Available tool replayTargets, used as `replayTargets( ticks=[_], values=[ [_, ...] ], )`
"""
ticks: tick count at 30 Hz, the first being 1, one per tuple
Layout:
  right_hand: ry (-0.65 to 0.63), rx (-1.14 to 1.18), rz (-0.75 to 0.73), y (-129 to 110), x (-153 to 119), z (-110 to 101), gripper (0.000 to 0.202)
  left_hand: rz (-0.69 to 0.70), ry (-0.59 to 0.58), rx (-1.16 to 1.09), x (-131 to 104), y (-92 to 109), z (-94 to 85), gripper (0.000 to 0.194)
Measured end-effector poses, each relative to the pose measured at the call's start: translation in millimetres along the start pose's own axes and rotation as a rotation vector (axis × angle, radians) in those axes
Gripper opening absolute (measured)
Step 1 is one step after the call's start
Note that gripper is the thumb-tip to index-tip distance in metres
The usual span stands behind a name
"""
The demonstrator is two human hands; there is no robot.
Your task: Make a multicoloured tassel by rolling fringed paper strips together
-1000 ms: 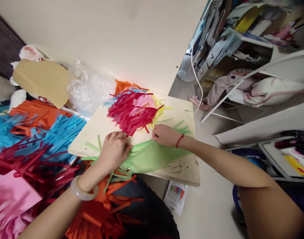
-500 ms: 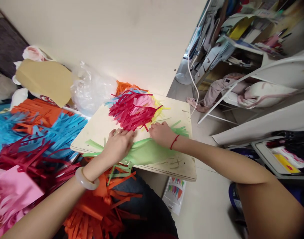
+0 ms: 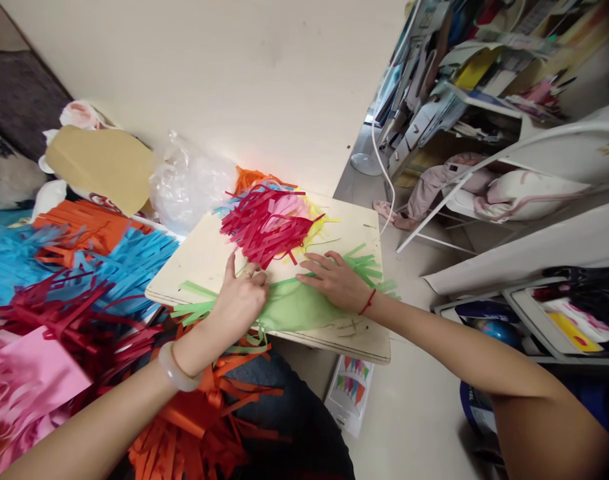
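Note:
A sheet of green tissue paper [image 3: 297, 308] lies across the near part of a small pale wooden tabletop [image 3: 189, 257], with cut fringe strips at both ends. My left hand [image 3: 242, 293] has its fingers curled over the sheet's far edge on the left, one outer finger raised; its fingertips are partly hidden. On the right, my right hand [image 3: 337, 283] rests palm down on the paper, fingers stretched and apart. Just beyond both hands sits a heap of crimson fringed tissue paper [image 3: 262, 230], with pink, yellow, blue and orange pieces around it.
Blue fringe [image 3: 129, 263], orange fringe [image 3: 194, 407] and a pink sheet [image 3: 39, 373] pile up at left and near my lap. A clear plastic bag [image 3: 189, 187] leans by the wall. Printed packaging [image 3: 349, 393] lies on the floor. A white folding chair [image 3: 484, 160] stands right.
My right hand has opened its fingers and flattened onto the green paper, shifting slightly right. My left hand has moved a little, one finger lifting. The crimson heap stays in place.

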State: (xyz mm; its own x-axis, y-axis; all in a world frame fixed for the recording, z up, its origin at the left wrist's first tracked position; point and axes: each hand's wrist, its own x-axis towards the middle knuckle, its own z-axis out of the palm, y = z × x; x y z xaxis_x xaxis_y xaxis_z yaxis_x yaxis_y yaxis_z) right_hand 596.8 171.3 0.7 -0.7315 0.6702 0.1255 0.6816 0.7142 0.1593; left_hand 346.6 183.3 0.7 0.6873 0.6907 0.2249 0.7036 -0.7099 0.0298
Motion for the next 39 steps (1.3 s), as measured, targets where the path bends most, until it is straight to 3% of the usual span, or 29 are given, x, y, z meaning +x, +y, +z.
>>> replayTargets(
  ticks=[5, 12, 17, 23, 31, 39],
  values=[
    [-0.001, -0.011, 0.009, 12, -7, -2, 0.034, 0.021, -0.034, 0.028, 6, 4, -7.4, 0.029],
    [-0.152, 0.072, 0.037, 4, 40, -13, 0.024, 0.067, -0.166, 0.164, 30, 17, -18.7, 0.028],
    [-0.169, 0.060, 0.066, -5, 56, -14, 0.021, 0.061, -0.141, 0.176, 39, 28, -8.5, 0.027],
    [-0.136, 0.555, 0.290, 9, 59, -12, 0.015, 0.088, -0.116, 0.219, 40, 25, -3.0, 0.023],
    [-0.182, 0.879, 0.277, 39, 83, -11, 0.010, 0.098, -0.009, 0.236, 35, 11, -15.5, 0.034],
    [-0.117, 0.946, 0.269, 40, 78, -38, 0.016, 0.085, 0.121, 0.101, 40, -10, -9.3, 0.034]
  ],
)
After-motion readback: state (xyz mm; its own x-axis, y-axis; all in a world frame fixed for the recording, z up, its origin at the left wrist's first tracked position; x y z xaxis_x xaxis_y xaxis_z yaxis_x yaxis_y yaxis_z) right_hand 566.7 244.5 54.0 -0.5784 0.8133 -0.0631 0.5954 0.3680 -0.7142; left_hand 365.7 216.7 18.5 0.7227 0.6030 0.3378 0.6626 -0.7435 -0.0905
